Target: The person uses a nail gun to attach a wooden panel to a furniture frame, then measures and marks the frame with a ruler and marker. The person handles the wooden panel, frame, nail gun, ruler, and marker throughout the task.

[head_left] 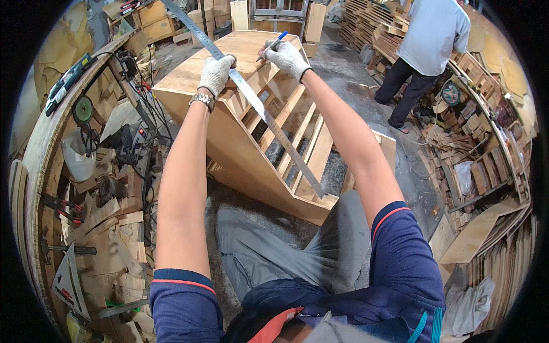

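Setting: a woodworking workshop. Evidence: boards (366, 22) stacked at upper right; wood offcuts (122, 247) heaped along the left, near a hammer (73, 250) and triangular square (73, 275); green-and-black tool (67, 86) on the left surface (42, 146); large slatted wooden frame (229, 140) standing on a stained grey floor (351, 86).

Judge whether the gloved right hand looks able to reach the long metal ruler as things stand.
Probably yes: the right hand is close to the metal ruler, with nothing visible between them, though it holds a pen.
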A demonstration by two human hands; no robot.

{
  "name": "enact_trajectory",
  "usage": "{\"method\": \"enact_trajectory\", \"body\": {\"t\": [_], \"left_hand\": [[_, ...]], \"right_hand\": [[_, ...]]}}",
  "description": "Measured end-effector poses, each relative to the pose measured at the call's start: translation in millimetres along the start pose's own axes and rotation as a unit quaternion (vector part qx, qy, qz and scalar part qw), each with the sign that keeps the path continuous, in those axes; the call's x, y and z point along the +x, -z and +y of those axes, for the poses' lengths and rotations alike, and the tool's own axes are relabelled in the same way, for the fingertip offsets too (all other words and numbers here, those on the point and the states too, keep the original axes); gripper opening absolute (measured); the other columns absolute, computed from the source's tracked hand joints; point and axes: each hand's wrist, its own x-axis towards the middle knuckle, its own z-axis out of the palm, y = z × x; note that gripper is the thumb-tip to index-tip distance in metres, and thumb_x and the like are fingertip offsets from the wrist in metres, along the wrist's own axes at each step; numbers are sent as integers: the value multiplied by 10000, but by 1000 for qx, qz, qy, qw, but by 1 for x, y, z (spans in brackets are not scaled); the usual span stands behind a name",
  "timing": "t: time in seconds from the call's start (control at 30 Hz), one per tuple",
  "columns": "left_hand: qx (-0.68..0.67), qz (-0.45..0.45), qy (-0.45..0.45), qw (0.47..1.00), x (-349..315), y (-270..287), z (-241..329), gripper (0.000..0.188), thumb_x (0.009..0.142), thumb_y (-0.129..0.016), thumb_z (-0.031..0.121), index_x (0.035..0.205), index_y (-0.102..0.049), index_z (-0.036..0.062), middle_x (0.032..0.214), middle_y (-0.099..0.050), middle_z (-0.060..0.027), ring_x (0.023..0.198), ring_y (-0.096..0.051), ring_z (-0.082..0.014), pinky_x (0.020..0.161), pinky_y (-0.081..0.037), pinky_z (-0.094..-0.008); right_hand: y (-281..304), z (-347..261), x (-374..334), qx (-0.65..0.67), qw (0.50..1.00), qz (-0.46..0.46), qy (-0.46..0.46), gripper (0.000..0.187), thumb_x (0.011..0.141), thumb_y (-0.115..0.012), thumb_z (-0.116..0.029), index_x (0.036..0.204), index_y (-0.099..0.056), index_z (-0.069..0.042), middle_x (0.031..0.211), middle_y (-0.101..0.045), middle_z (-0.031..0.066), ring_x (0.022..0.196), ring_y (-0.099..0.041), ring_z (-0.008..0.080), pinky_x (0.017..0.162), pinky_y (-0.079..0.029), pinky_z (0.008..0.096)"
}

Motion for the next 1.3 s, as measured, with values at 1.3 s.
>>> {"method": "enact_trajectory", "body": {"t": [1.3], "left_hand": [[16,-34,-44,998,3,-6,-2,253,904,-632,253,853,-688,11,794,-670,-62,735,-602,-163,700,-480,-321]], "right_hand": [[-19,30,20,-132,990,51,8,234,956,-627,-237,940,-708,-19,823,-741,85,777,-689,180,766,-528,326]]}}
